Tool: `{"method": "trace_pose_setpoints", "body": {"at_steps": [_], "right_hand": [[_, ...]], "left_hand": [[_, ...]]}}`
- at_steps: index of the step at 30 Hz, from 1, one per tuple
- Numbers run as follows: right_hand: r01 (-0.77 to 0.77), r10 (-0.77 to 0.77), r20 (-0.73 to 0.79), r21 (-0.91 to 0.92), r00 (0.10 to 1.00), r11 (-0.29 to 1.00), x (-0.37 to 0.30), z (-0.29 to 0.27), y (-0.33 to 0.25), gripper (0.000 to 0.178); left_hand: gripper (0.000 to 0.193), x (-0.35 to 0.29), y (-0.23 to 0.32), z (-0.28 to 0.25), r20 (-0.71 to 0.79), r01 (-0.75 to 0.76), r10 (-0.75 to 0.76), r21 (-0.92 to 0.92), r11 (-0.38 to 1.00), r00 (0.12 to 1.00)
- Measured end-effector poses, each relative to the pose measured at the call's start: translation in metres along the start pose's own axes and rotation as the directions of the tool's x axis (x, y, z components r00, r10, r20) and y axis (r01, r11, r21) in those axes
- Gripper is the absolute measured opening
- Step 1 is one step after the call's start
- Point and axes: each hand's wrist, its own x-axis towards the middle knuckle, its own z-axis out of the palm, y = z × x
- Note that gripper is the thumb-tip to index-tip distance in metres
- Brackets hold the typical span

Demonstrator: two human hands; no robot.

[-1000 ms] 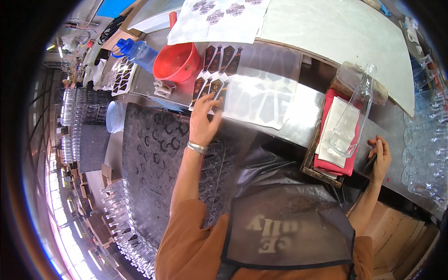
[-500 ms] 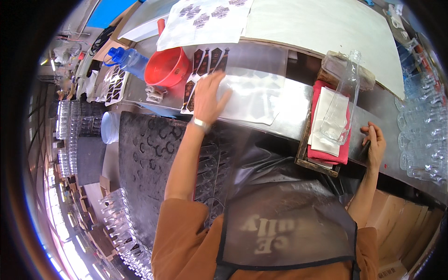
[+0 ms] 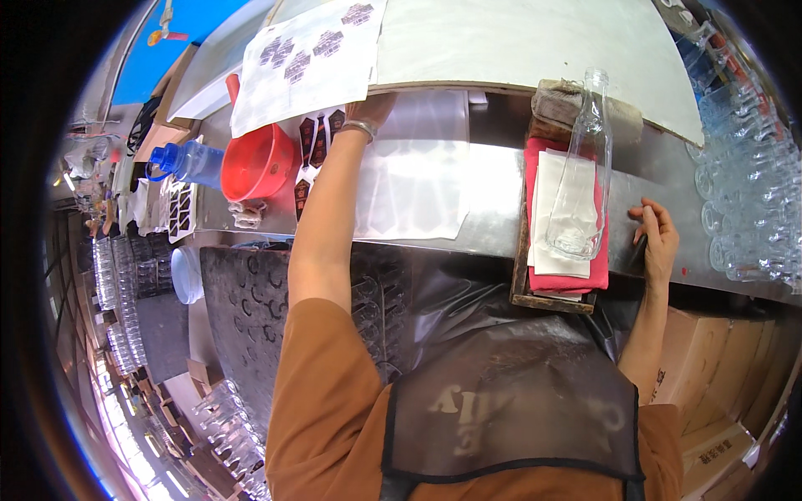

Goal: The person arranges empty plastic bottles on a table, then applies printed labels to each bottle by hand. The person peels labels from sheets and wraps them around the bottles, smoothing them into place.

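My left arm reaches across the metal bench, and my left hand (image 3: 373, 108) is at the raised board's front edge, its fingers hidden there. Just left of the wrist lie dark patterned labels (image 3: 316, 144), partly covered by my forearm. A translucent sheet (image 3: 413, 179) lies flat to the right of that forearm. Over the bench at the right, my right hand (image 3: 657, 238) has its fingers curled in; a dark bit shows at the palm, too hidden to name. Between the hands, a clear glass bottle (image 3: 582, 179) lies on folded white cloth (image 3: 551, 260) and red cloth (image 3: 532, 188) in a wooden tray (image 3: 520, 280).
A red dipper (image 3: 251, 171) and a blue water bottle (image 3: 194, 161) are at the left. A printed white sheet (image 3: 276, 92) overhangs the raised white board (image 3: 535, 42). Glass bottles (image 3: 743, 200) line the right side, with cardboard boxes (image 3: 710, 359) below.
My left hand has moved from the dark labels farther away, to the raised board's edge. The whole view has shifted a little. The right hand stays beside the tray, fingers curled.
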Motion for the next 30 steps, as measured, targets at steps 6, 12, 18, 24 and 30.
{"method": "trace_pose_setpoints", "body": {"at_steps": [6,12,18,24,30], "right_hand": [[0.006,-0.006,-0.001,-0.029,1.000,1.000,0.000,0.001,-0.003,0.029],[0.016,-0.016,0.023,0.013,1.000,1.000,0.004,0.003,0.004,0.028],[0.023,-0.025,0.042,0.043,0.999,0.999,0.005,-0.003,0.011,0.029],[0.045,-0.046,0.063,0.012,0.997,0.999,0.008,-0.006,0.018,0.031],[0.042,-0.040,0.073,-0.024,0.997,0.999,0.006,-0.004,0.009,0.029]], "left_hand": [[0.058,-0.006,0.011,-0.014,0.156,0.107,-0.093,-0.086,0.991,0.983],[0.063,-0.021,0.021,-0.042,0.250,0.104,-0.098,-0.012,0.995,0.963],[0.038,-0.112,0.031,-0.118,0.124,0.007,0.015,-0.169,0.986,0.992],[0.045,-0.254,0.066,-0.194,-0.005,-0.040,0.040,0.029,0.999,0.999],[0.055,-0.288,0.056,-0.173,-0.024,0.065,-0.061,0.180,0.981,0.998]]}}
